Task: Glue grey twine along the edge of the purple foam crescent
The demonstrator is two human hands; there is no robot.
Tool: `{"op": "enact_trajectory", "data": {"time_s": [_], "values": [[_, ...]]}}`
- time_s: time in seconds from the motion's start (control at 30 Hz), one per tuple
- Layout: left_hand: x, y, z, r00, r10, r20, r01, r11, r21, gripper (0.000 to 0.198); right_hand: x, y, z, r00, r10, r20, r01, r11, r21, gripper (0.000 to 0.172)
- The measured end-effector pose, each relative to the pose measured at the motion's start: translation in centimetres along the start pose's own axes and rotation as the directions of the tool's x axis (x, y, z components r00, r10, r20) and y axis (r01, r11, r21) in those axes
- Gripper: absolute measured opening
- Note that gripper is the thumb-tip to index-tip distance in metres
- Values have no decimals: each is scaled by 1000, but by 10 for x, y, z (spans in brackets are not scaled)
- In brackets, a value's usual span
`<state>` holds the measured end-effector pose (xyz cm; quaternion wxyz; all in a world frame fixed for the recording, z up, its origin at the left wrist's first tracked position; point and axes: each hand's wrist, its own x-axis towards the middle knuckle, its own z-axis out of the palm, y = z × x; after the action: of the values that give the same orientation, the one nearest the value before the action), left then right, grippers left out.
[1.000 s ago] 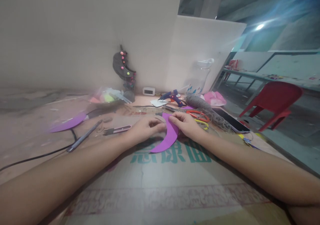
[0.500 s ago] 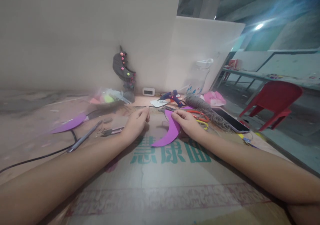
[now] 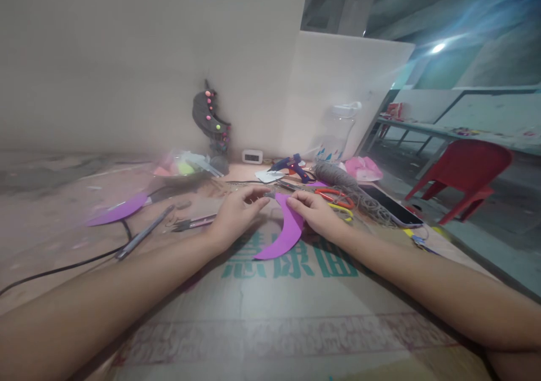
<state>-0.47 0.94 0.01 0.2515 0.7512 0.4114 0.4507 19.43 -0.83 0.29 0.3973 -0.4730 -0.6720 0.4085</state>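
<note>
A purple crescent-shaped piece (image 3: 287, 235) of foam or card is pinched near its upper end by my right hand (image 3: 313, 211). Its lower tip points left, over the green printing of the cardboard (image 3: 270, 296). To the left of the crescent, my left hand (image 3: 240, 213) has thumb and fingers apart, with nothing visible in them. The gap between that thumb and the crescent is small. Behind my hands, a dark blue hot glue gun (image 3: 291, 167) rests by a white sheet (image 3: 269, 176).
Orange-handled pliers (image 3: 338, 196), grey yarn (image 3: 338, 179) and a phone (image 3: 391, 205) lie to the right. A bottle (image 3: 336, 136) stands behind. Leftward are a bowl (image 3: 177, 172), a pen (image 3: 146, 231) and another purple piece (image 3: 122, 209). A decorated grey crescent (image 3: 207, 113) hangs on the wall.
My left hand has opened and moved slightly right, towards the crescent. The crescent has dropped a little towards me, still in my right hand.
</note>
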Motion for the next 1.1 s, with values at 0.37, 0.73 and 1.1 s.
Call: {"op": "enact_trajectory", "data": {"time_s": [0.37,0.73,1.1], "values": [[-1,1,1,1000,27,3,-27,999,46,21,2,4,-2,999,-18,42,21,998,-58,30],[0,0,3,997,-52,61,53,999,-4,27,2,1,-3,997,-64,35,68,985,-156,32],[1,-7,3,998,-55,32,58,992,-113,28,6,4,-7,996,-79,47,82,995,-63,36]]}}
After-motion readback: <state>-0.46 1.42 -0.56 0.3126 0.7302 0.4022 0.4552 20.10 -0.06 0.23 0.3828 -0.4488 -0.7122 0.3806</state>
